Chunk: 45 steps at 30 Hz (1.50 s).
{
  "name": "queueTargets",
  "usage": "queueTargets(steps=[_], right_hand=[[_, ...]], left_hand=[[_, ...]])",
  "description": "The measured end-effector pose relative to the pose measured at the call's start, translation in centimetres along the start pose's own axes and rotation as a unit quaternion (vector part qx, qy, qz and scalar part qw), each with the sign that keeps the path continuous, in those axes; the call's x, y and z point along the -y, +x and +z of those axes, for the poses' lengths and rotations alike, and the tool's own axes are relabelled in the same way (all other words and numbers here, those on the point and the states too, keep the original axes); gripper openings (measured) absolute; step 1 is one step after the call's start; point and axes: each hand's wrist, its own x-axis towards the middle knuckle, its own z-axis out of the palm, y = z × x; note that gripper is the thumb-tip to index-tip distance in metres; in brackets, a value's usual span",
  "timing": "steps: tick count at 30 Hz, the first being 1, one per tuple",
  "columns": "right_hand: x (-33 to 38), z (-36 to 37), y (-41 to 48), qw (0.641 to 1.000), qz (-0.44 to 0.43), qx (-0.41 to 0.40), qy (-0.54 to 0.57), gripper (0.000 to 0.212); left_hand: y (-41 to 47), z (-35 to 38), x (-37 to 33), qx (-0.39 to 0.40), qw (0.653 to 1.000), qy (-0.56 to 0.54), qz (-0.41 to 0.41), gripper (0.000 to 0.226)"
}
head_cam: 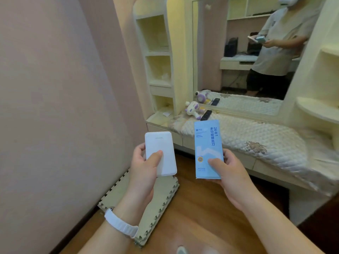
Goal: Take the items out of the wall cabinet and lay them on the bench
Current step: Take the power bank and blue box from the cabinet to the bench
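Head view. Left hand (145,167) closed around a white flat rounded-corner device (160,153), thumb across its front face, fingers behind; white band (120,223) on that wrist. Right hand (227,173) grips a light blue flat box (208,149) with printed text, thumb on its lower front, fingers wrapped at the right edge. Both items held upright, side by side and apart, in the air above the wood floor (192,213), short of the desk's front edge. Desk (247,136) carries a quilted white cover. Near its back left corner, against the mirror (238,52): a purple-and-white toy (193,109) with a black remote (206,115) just beside it. Foam puzzle mats (146,208) lie on the floor under the left forearm. Open shelves (157,52) stand left of the mirror.
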Motion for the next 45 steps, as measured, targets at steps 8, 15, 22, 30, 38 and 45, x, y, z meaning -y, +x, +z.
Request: queueTargets(steps=[8,15,22,30,38,45], right_hand=[[-0.9,-2.2,9.1,0.996,0.034,-0.084,-0.023,0.021],[-1.3,-1.3,19.0,0.984,0.096,-0.108,-0.108,0.024],[-1.5,-1.4,25.4,0.974,0.134,-0.147,-0.109,0.020],[-1.6,-6.6,30.0,0.972,0.133,-0.182,-0.067,0.023],[-2.6,-15.2,37.6,0.966,0.152,-0.209,-0.009,0.023],[-2.9,-22.3,45.1,0.970,0.188,-0.154,-0.014,0.024]], left_hand=[[9.7,6.0,4.0,0.062,0.995,-0.038,-0.060,0.026],[21.2,8.3,7.2,0.071,0.989,-0.077,-0.105,0.024],[28.4,10.9,10.7,0.076,0.982,-0.069,-0.160,0.026],[32.3,18.3,12.0,0.129,0.975,-0.042,-0.178,0.029],[35.8,28.3,13.5,0.143,0.972,0.038,-0.184,0.029],[38.4,37.1,14.3,0.120,0.971,0.087,-0.185,0.032]])
